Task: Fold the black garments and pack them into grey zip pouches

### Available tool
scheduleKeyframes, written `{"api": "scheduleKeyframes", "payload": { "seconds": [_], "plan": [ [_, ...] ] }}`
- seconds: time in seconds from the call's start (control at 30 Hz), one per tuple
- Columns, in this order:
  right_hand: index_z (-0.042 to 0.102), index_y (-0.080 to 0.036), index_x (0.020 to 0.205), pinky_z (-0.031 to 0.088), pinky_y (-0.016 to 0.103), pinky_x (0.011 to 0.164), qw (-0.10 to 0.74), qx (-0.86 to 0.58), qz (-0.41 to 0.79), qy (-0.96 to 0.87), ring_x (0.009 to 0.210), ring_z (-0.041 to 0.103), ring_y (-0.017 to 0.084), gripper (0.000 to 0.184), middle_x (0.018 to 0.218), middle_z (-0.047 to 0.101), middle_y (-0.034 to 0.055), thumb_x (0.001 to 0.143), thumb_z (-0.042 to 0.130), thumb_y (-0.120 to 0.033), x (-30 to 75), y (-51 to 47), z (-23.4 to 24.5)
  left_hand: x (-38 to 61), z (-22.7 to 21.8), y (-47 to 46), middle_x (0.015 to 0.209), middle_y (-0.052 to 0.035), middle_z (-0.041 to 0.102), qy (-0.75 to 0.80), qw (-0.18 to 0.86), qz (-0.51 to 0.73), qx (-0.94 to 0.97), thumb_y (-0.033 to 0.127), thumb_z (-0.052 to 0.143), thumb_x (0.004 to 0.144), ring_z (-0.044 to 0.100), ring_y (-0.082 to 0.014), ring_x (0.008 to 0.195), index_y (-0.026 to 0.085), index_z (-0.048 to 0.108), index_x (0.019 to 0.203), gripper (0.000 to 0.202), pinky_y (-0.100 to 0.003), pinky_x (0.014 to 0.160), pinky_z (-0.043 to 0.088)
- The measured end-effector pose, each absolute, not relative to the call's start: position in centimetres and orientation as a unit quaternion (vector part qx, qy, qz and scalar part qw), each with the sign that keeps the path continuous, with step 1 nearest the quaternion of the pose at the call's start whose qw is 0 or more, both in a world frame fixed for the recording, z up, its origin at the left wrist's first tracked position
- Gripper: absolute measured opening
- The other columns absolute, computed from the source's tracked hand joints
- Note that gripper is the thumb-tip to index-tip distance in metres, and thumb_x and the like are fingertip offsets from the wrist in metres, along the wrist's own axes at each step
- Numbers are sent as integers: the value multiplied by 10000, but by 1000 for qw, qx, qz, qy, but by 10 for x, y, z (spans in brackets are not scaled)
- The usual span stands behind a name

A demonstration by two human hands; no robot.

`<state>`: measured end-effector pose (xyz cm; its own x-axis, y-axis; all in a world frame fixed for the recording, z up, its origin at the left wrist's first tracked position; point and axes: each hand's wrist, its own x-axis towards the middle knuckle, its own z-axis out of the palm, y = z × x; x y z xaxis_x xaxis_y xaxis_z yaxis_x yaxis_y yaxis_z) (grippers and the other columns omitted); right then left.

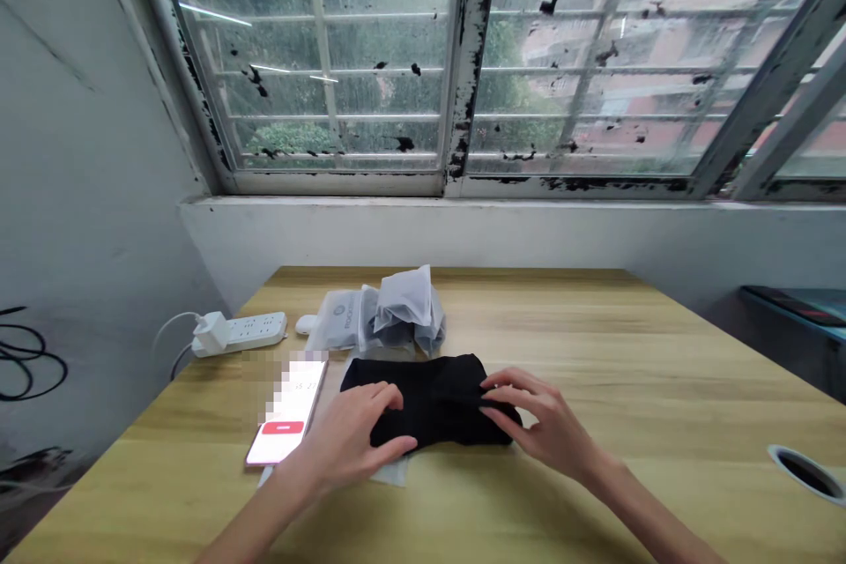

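Observation:
A folded black cloth (436, 401) lies on the wooden table in front of me; its exact kind cannot be made out. My left hand (357, 434) rests at the cloth's left end, thumb and forefinger apart and the other fingers partly hidden. At the right end, my right hand (545, 423) pinches the fabric between thumb and fingertips. Part of a translucent plastic bag (393, 473) shows from under the cloth's near left edge. Just left of my left hand is a phone (291, 410) with a lit screen, partly blurred out.
Behind the cloth sit several frosted bags (403, 308) with dark contents. A white power strip (255, 332) with a plug lies at the table's left edge, near a small white object (305, 324). A round cable hole (810, 473) is at right. The window wall (423, 233) bounds the back.

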<state>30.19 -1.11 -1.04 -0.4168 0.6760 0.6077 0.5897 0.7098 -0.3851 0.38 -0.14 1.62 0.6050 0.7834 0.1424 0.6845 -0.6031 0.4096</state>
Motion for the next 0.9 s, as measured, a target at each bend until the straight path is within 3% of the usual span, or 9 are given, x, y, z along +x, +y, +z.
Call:
{"api": "scheduleKeyframes", "payload": {
  "seconds": [0.13, 0.27, 0.37, 0.47, 0.57, 0.7, 0.8, 0.9],
  "plan": [
    [750, -223, 844, 586, 317, 648, 417, -406, 64, -810, 705, 697, 201, 255, 816, 734, 79, 990, 559, -307, 279, 2, 2, 17, 17, 5, 951, -30, 709, 442, 200, 220, 846, 403, 646, 870, 675, -211, 745, 241, 525, 1002, 241, -315, 659, 498],
    [765, -215, 836, 579, 308, 692, 368, -393, 100, -837, 729, 705, 196, 229, 840, 757, 73, 955, 583, -287, 263, 6, 8, 21, 12, 12, 983, -38, 711, 481, 194, 242, 820, 339, 655, 860, 690, -209, 736, 233, 534, 1091, 281, -322, 663, 522],
    [765, -212, 840, 569, 304, 713, 321, -370, 137, -861, 742, 717, 199, 169, 834, 778, 62, 899, 608, -239, 262, 5, 5, 20, 6, 14, 960, -27, 703, 476, 174, 223, 833, 208, 632, 853, 689, -199, 760, 231, 592, 1006, 160, -308, 687, 524],
    [749, -212, 812, 568, 297, 705, 332, -375, 147, -853, 731, 723, 191, 292, 797, 775, 58, 961, 499, -209, 265, 6, 1, 18, -1, 12, 951, -16, 697, 455, 165, 205, 851, 149, 603, 857, 683, -199, 804, 237, 638, 908, 108, -303, 728, 519],
    [751, -199, 1024, 582, 368, 870, 347, -388, 104, -848, 968, 734, 233, 339, 1027, 785, 111, 999, 413, -189, 268, 11, -4, 18, -6, 8, 969, -30, 700, 447, 150, 192, 861, 149, 588, 882, 672, -222, 845, 236, 674, 913, 126, -334, 775, 517],
    [583, -165, 1410, 436, 532, 1135, 228, -378, 64, -895, 1368, 537, 310, 436, 1465, 589, 162, 995, 467, -239, 265, 15, -18, 15, -6, 2, 1004, -51, 710, 445, 130, 179, 868, 148, 577, 910, 669, -243, 883, 229, 697, 968, 156, -372, 813, 518],
    [490, -125, 1496, 367, 573, 1182, 149, -389, 87, -905, 1444, 439, 338, 526, 1549, 480, 185, 998, 487, -294, 262, 14, -28, 9, -1, -3, 984, -50, 714, 463, 139, 201, 852, 168, 556, 939, 680, -240, 908, 229, 690, 967, 150, -354, 809, 522],
    [446, -109, 1526, 320, 593, 1201, 131, -397, 103, -903, 1483, 369, 349, 568, 1588, 417, 187, 999, 478, -320, 262, 13, -32, 1, 7, -9, 986, -52, 721, 537, 116, 203, 811, 200, 510, 973, 698, -237, 904, 232, 670, 971, 164, -331, 780, 521]
  ]
}}
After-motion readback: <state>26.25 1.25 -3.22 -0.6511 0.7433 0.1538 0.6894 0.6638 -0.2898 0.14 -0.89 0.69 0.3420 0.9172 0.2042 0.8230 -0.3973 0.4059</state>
